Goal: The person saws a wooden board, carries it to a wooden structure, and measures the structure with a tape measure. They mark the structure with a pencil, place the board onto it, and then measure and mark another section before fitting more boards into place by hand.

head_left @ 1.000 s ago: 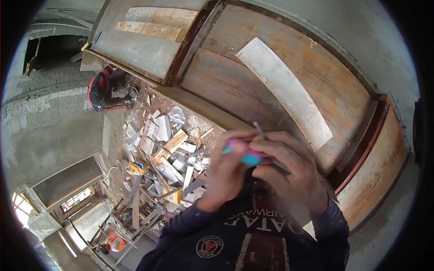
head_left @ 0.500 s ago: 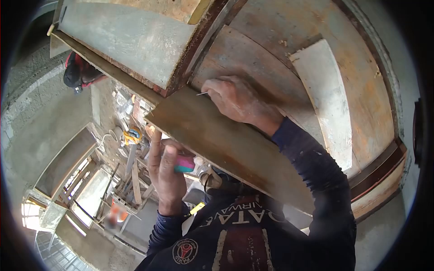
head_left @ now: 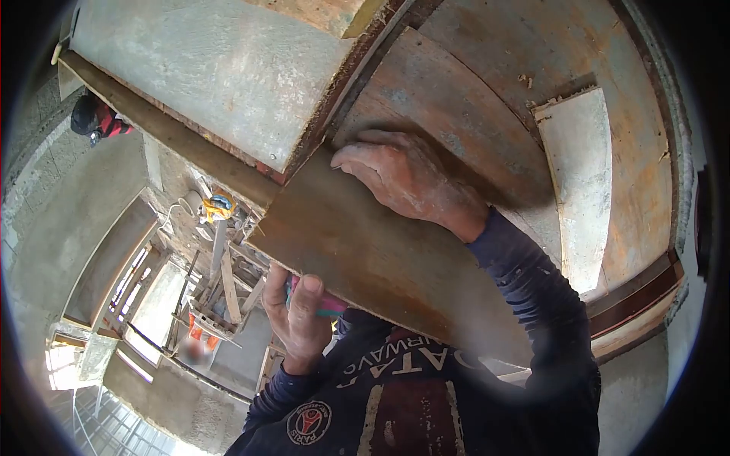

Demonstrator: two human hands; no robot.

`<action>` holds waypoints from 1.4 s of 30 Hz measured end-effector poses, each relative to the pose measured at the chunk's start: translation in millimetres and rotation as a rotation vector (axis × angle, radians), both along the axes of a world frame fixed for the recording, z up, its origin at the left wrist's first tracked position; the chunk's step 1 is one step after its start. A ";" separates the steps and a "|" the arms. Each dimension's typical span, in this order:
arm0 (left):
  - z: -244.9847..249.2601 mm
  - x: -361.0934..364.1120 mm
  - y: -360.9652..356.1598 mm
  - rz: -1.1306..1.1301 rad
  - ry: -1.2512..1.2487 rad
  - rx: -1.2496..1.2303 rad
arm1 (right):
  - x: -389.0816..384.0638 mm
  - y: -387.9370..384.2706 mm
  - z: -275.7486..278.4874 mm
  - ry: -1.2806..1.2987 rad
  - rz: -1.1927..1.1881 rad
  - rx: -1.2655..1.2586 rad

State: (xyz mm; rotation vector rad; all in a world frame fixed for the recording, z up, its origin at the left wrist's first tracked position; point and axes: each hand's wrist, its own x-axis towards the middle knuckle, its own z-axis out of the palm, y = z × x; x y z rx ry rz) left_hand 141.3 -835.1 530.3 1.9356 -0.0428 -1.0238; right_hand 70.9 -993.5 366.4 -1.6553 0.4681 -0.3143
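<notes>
A brown wooden board (head_left: 380,254) lies slantwise in front of my chest, one end against the dark-edged frame (head_left: 334,102). Over its far edge rests my right hand (head_left: 414,175), fingers curled together with their tips low over the board. Whatever those fingers hold is hidden. Below the near edge my left hand (head_left: 299,323) is closed around a pink-and-teal object (head_left: 328,305), mostly covered by the fingers and board. The left thumb and a fingertip come right up to the board's edge.
A curved pale strip of wood (head_left: 582,186) lies on the stained panels (head_left: 449,99) to the right. Another person (head_left: 99,118) is at upper left, beyond a long timber edge. Far below, planks (head_left: 230,285) and a yellow-and-blue item (head_left: 218,205) lie among clutter.
The left hand has risen to the board's near edge, and its pink-and-teal object is now more hidden. A thin pale pointed piece at the right fingertips no longer shows. The view has shifted slightly.
</notes>
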 end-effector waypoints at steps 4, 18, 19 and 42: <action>-3.6 1.0 0.1 -0.018 0.003 -0.024 | -1.0 -0.5 0.8 -0.005 0.018 0.033; -9.1 0.7 12.3 0.032 0.034 -0.069 | -8.1 -11.8 2.3 0.140 0.216 -0.016; -9.6 1.1 13.2 0.029 0.032 -0.068 | -8.2 -12.5 1.1 0.117 0.212 -0.020; -10.9 -1.5 15.5 0.087 0.048 -0.100 | -7.7 -15.1 3.1 0.076 0.175 -0.036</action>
